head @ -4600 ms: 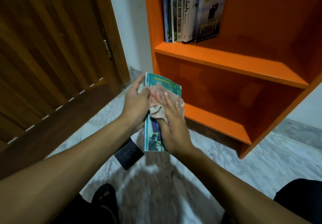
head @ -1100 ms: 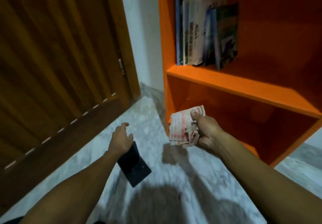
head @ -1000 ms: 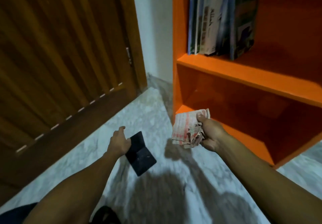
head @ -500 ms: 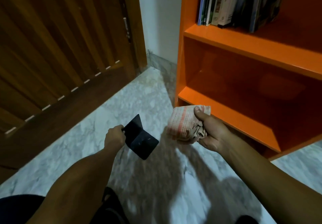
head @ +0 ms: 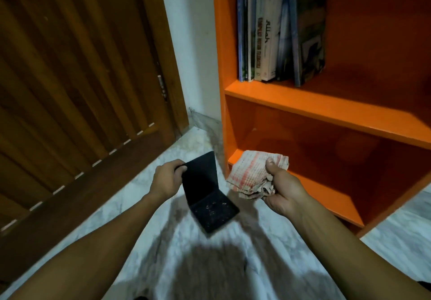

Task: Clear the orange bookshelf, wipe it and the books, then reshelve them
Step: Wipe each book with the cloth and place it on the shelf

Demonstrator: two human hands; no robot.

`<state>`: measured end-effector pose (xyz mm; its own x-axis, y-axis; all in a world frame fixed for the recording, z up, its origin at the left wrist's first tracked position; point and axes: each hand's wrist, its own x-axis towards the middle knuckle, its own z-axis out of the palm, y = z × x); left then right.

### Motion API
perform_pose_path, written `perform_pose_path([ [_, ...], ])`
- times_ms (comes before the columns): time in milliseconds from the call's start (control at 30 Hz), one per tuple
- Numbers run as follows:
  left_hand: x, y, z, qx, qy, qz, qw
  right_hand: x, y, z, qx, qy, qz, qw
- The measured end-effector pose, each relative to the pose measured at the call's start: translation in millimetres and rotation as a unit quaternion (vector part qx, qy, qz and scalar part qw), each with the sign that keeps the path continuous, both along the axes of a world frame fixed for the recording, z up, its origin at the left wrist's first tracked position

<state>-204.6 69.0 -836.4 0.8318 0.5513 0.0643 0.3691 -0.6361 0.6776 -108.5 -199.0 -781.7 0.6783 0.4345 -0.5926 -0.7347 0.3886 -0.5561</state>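
My left hand [head: 166, 177] grips the upright leaf of a black L-shaped metal bookend [head: 206, 194] and holds it above the floor; its lower leaf is speckled with dust. Just to its right, my right hand [head: 283, 189] is closed on a folded, red-striped cloth [head: 250, 173], in front of the bottom shelf. The orange bookshelf [head: 326, 110] fills the right side. Several books [head: 277, 33] stand upright at the left end of its upper shelf. The bottom shelf holds nothing.
A dark wooden slatted door [head: 77, 78] covers the left side. A strip of white wall [head: 196, 43] separates it from the bookshelf. Grey-white marble floor [head: 210, 264] lies under my arms, with my shadow on it.
My left hand picked the black bookend up off the floor and raised it. The teal book I was wiping 4.6 s ago has left my hands. My right hand kept hold of the cloth.
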Motion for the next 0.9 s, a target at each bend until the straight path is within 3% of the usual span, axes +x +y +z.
perform_pose_path([
  [167,-4.6,-25.5,66.3,-0.119,-0.061,0.007,0.991,3.4,3.4,12.5,-0.042,-0.082,-0.049,0.995],
  [367,-15.7,-76.3,101.8,-0.239,-0.057,-0.005,0.969,-18.5,22.2,19.6,-0.084,-0.239,-0.061,0.965],
  [500,-13.8,-110.5,98.8,-0.248,-0.075,-0.041,0.965,-35.5,33.9,12.5,-0.166,-0.45,-0.015,0.877],
  [667,-3.9,-128.8,95.2,-0.256,-0.13,-0.033,0.957,-56.7,34.1,-6.6,-0.244,-0.595,0.024,0.765],
  [900,-4.8,-116.3,98.5,-0.235,-0.171,0.01,0.957,-71.3,31.3,-18.9,-0.276,-0.635,0.063,0.719],
])
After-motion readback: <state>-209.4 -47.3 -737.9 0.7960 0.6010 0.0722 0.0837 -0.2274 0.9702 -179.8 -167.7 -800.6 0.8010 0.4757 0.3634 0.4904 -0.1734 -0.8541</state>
